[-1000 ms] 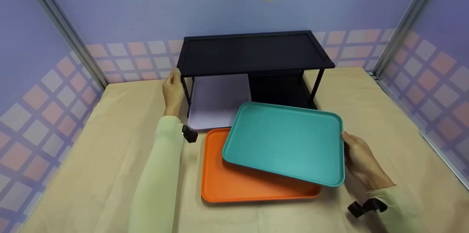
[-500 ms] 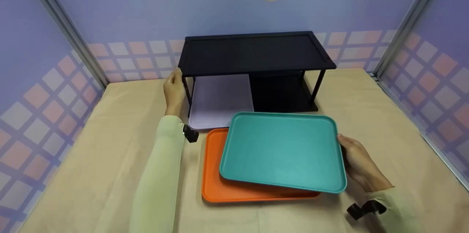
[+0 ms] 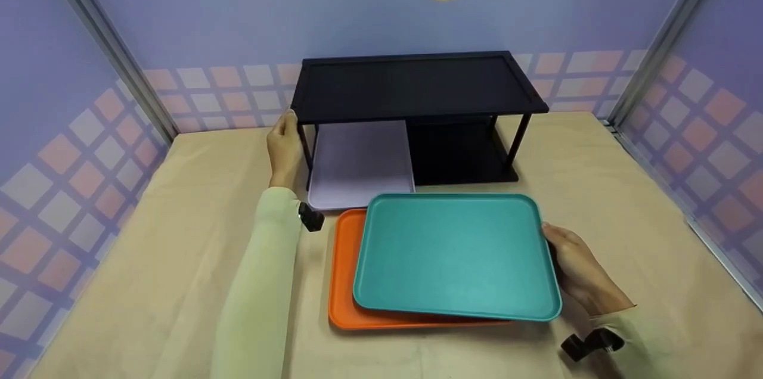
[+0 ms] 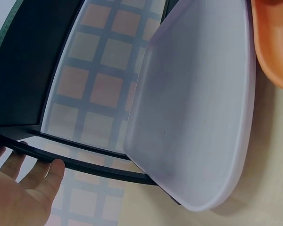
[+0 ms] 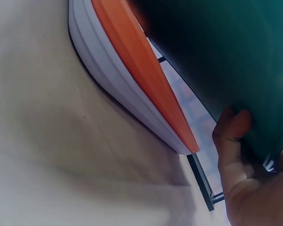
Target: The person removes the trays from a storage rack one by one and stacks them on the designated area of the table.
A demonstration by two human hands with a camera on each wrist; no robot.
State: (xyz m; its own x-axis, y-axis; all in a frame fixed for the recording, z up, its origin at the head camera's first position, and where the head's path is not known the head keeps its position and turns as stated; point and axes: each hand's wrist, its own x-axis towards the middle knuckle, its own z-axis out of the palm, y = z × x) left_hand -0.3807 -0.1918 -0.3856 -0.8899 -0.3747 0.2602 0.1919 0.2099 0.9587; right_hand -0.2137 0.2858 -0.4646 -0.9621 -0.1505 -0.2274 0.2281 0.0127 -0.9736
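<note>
On the left, the left hand (image 3: 284, 146) grips the corner of the black rack (image 3: 411, 84), lilac tray (image 3: 360, 158) in its lower level. In front lies the orange tray (image 3: 346, 283), pale tray (image 5: 92, 56) beneath; over it, the teal tray (image 3: 456, 254), edge pinched by the right hand (image 3: 578, 269). Looks like a positioning step; next calls for steady, level guiding! Count: one rack, four trays: one lilac, one orange, one pale, one teal.

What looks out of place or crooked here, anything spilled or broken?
The lilac tray juts past the front edge of the lower shelf of the black two-tier rack. The teal tray is tilted over the orange tray, but the right hand holds it. Nothing visible looks spilled or broken.
</note>
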